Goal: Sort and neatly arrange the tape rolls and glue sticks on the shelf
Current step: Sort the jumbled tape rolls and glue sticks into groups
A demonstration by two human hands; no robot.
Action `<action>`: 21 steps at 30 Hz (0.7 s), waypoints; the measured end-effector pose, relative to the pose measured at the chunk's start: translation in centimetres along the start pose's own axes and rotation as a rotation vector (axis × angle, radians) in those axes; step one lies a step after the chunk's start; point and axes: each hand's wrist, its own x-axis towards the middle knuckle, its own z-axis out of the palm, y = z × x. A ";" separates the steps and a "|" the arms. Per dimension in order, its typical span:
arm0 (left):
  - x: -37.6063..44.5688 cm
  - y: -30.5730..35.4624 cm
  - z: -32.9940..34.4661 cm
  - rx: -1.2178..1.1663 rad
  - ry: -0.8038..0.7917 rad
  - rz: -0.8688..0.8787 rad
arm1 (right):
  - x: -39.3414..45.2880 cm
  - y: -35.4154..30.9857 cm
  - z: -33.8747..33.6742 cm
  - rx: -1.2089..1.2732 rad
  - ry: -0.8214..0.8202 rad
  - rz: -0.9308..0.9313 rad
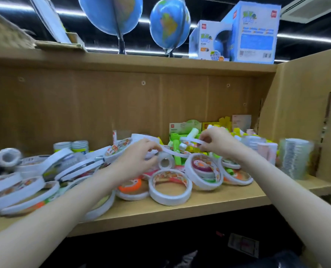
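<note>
A: Hands status?
B: Both hands up over the pile. Left hand [139, 153] and right hand [216, 141] pinch one thin white tape roll [182, 149] between them, held above the small clear tape roll [165, 161].
A: Rest of the stock?
B: Tape rolls [170, 187] heaped loose across the wooden shelf [209, 206]. Green glue sticks [178, 138] jumbled behind the right hand, at the back wall.

Globe boxes [236, 35]: we see printed panels, red corner logos and code squares, all too blurred for us to read.
Green carton [185, 125]: we make out a small red logo, not legible.
Tape rolls [170, 187]: we find colourful inner print, no readable words.
</note>
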 end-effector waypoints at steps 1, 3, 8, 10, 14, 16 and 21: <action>-0.1 0.0 0.0 -0.007 0.006 0.024 | -0.4 -0.1 -0.5 0.016 0.077 -0.011; -0.7 0.5 -0.2 -0.052 0.013 0.078 | -1.2 -0.5 -1.3 0.032 0.174 -0.060; -3.8 2.0 -0.5 -0.101 -0.148 0.206 | -1.2 -2.2 -0.3 0.076 0.104 -0.103; -4.6 1.3 -0.4 -0.008 -0.237 0.187 | -0.5 -3.1 0.8 0.103 -0.003 -0.095; -5.1 0.6 -0.4 0.018 -0.277 0.189 | 0.6 -3.9 2.2 0.074 -0.111 -0.065; -5.1 0.6 -0.2 0.034 -0.269 0.206 | 1.0 -3.7 2.1 0.066 -0.120 -0.022; -5.1 0.4 0.0 0.003 -0.255 0.192 | 1.2 -2.2 2.0 0.408 -0.142 0.034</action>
